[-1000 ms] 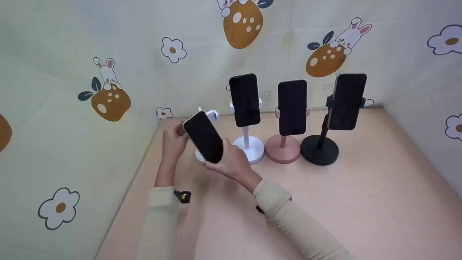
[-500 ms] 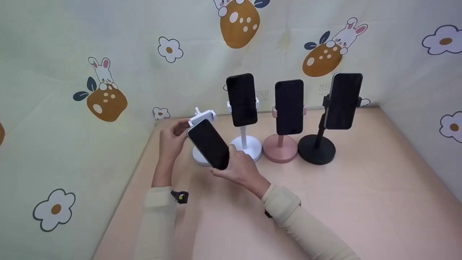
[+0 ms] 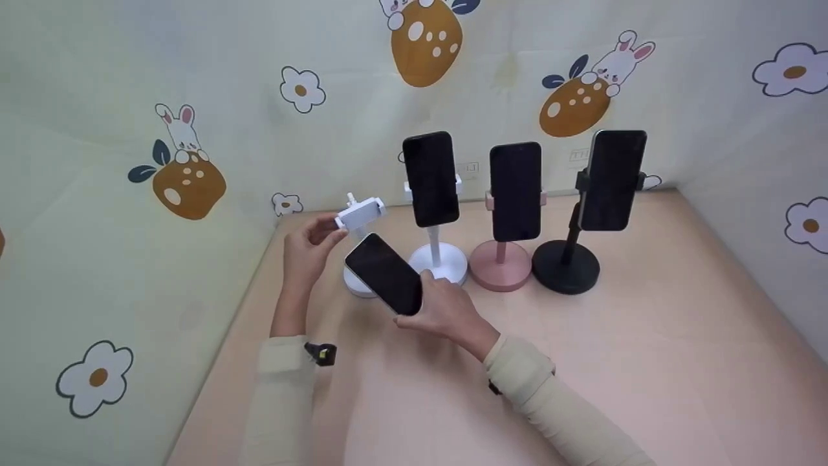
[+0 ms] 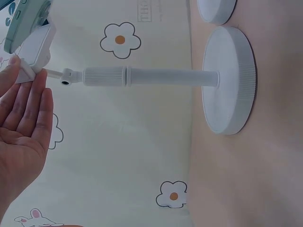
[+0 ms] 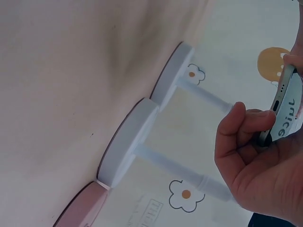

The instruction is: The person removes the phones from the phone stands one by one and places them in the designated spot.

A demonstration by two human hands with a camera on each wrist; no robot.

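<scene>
At the left of the head view, my left hand (image 3: 305, 252) pinches one end of the clamp (image 3: 362, 215) on a white phone stand. No phone sits in that clamp. The left wrist view shows the thumb and fingers at the clamp's end, with the stand's post (image 4: 165, 76) and round base (image 4: 229, 80) beyond. My right hand (image 3: 447, 309) grips a smartphone (image 3: 386, 275) by its lower end, dark screen up and tilted, in front of the stand and below the clamp. In the right wrist view, fingers and thumb curl round the phone's edges (image 5: 279, 94).
To the right stand a second white phone stand (image 3: 443, 264), a pink stand (image 3: 501, 265) and a black stand (image 3: 566, 266). Each holds a dark-screened phone upright. Patterned cloth (image 3: 246, 149) hangs behind the pinkish table (image 3: 582, 343).
My right hand has drawn the phone down and to the right, away from the clamp, which now shows fully. The left hand stays at the clamp's end. The view has shifted slightly.
</scene>
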